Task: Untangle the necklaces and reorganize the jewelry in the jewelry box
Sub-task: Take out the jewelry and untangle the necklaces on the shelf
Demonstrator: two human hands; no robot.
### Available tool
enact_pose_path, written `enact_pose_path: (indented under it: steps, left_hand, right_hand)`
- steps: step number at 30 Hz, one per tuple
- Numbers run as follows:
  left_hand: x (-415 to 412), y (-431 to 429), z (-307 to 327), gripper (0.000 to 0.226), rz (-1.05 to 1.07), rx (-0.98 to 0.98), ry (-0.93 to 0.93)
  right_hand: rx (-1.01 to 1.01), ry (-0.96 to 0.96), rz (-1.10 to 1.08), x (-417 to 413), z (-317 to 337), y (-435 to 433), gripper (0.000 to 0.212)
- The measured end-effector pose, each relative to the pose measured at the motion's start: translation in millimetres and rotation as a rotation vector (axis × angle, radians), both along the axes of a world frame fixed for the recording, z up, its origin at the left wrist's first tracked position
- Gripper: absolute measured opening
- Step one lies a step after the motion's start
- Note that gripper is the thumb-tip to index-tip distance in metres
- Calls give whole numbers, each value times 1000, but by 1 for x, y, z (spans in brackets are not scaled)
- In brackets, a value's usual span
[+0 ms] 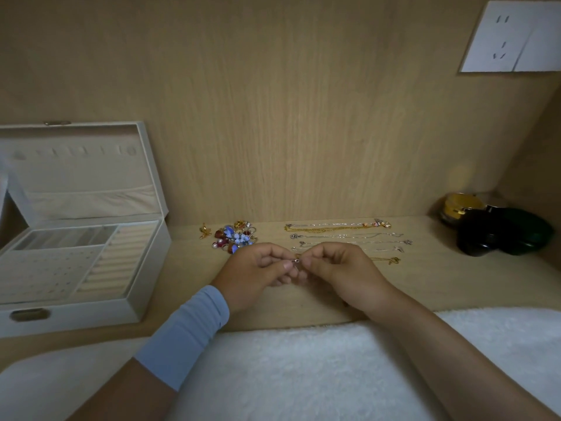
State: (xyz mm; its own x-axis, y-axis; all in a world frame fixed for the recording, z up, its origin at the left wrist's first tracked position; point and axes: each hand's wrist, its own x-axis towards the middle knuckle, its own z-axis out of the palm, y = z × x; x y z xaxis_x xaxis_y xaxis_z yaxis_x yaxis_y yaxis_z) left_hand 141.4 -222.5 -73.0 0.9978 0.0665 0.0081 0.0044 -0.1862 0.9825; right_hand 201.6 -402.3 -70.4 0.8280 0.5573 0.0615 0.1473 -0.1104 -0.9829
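Observation:
My left hand [258,267] and my right hand [340,270] meet over the middle of the wooden shelf, both pinching a small silver clasp [296,261] of a thin necklace. Its gold chain runs right to a pendant [393,260]. Behind my hands several necklaces [337,228] lie stretched out in parallel rows. A heap of colourful earrings and rings [235,237] sits left of them, with one gold piece [205,231] apart. The cream jewelry box [142,287] stands open at the left, its compartments bare.
Dark jars and a gold-lidded pot [491,226] fill the right back corner. A white fluffy towel [303,369] covers the near edge under my forearms. A wall socket [513,38] sits upper right on the wooden back panel.

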Motion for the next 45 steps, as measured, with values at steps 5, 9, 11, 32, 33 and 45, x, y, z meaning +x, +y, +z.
enact_pose_path:
  steps: [5, 9, 11, 32, 33, 45]
  left_hand:
    - [-1, -2, 7, 13, -19, -119, 30]
    - [-1, -4, 9, 13, -38, -123, 35]
    - [-1, -3, 9, 15, -57, -105, 32]
    - [-3, -15, 12, 16, -6, 86, -18]
    - [-3, -15, 12, 16, -7, 78, -21]
    - [-2, -19, 14, 11, 63, -165, 137]
  right_hand:
    - [129, 192, 29, -4, 5, 1, 23]
    - [59, 152, -9, -1, 1, 0, 15]
    - [49, 201, 29, 1, -1, -2, 14]
    - [41, -10, -21, -4, 12, -6, 15]
    - [57, -19, -19, -4, 13, -7, 15]
    - [10, 46, -2, -2, 10, -7, 18]
